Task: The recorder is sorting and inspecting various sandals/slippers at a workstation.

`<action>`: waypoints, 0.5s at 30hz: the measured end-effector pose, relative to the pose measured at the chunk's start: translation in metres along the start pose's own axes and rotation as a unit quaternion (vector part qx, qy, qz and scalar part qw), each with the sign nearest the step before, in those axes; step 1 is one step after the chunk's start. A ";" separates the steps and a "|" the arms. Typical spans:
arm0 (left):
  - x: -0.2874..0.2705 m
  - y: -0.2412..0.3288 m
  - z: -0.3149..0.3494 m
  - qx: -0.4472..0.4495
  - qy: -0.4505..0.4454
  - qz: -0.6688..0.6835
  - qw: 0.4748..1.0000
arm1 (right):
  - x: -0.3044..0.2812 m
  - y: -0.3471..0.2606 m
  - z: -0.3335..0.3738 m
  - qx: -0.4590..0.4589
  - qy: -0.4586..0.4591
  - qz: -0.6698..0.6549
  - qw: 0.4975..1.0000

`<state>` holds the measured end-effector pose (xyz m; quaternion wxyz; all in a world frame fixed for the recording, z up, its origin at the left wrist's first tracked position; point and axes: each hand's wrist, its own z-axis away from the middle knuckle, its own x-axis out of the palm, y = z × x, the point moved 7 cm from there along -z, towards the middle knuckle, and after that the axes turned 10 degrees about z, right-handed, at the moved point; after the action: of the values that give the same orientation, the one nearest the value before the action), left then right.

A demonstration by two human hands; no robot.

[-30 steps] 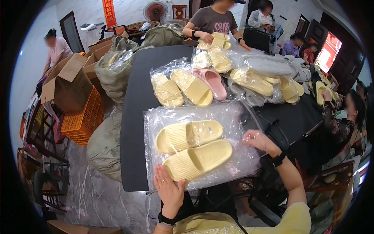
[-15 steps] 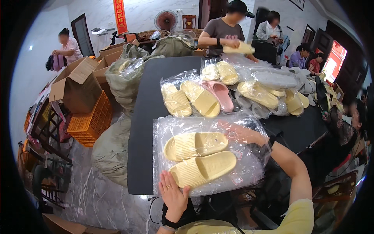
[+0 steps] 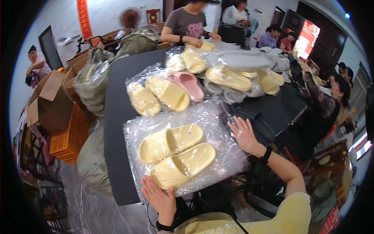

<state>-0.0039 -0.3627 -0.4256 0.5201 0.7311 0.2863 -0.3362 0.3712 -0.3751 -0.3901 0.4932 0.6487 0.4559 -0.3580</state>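
A pair of pale yellow slide slippers (image 3: 177, 154) lies side by side inside a clear plastic bag (image 3: 230, 158), on top of what looks like a stack of similar bags at the table's near edge. My left hand (image 3: 160, 199) rests with its fingers stretched out on the bag's near edge, by the ribbed toe of the nearer slipper. At the bag's right edge, near its open-looking end, my right hand (image 3: 246, 136) lies open with the fingers spread on the film. Neither hand grips anything.
Bagged yellow slippers (image 3: 167, 93), a pink slipper (image 3: 187, 85) and grey slippers (image 3: 249, 60) crowd the far side of the black table (image 3: 117, 156). Sacks (image 3: 93, 82), cardboard boxes (image 3: 48, 101) and orange crates (image 3: 70, 136) stand at the left. A co-worker (image 3: 189, 25) handles slippers across the table.
My right hand has come out of the bag, where it was by the slippers' heel ends, to its right edge. My left hand stays by the nearer slipper's toe. The view has swung right.
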 end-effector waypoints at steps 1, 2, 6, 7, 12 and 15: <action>-0.001 0.001 -0.002 -0.002 -0.003 -0.008 1.000 | -0.010 0.001 0.005 0.046 0.004 0.009 0.999; -0.002 0.002 -0.002 -0.002 -0.004 -0.007 1.000 | -0.017 0.007 0.010 0.090 0.009 0.017 0.996; -0.006 0.004 -0.001 0.003 -0.004 -0.017 1.000 | -0.007 0.030 0.024 0.094 -0.057 0.085 0.990; -0.007 0.003 0.000 0.003 0.000 -0.020 1.000 | -0.008 0.040 0.026 0.097 -0.056 0.090 0.990; -0.006 0.006 -0.001 0.018 -0.008 -0.017 1.000 | 0.025 0.135 0.063 0.287 -0.036 0.239 0.927; -0.006 0.006 -0.001 0.022 -0.014 -0.007 1.000 | -0.029 0.091 0.040 0.176 0.097 -0.028 0.979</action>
<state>-0.0028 -0.3639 -0.4176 0.5057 0.7355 0.2767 -0.3560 0.4471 -0.4296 -0.3458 0.3143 0.7439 0.4496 -0.3817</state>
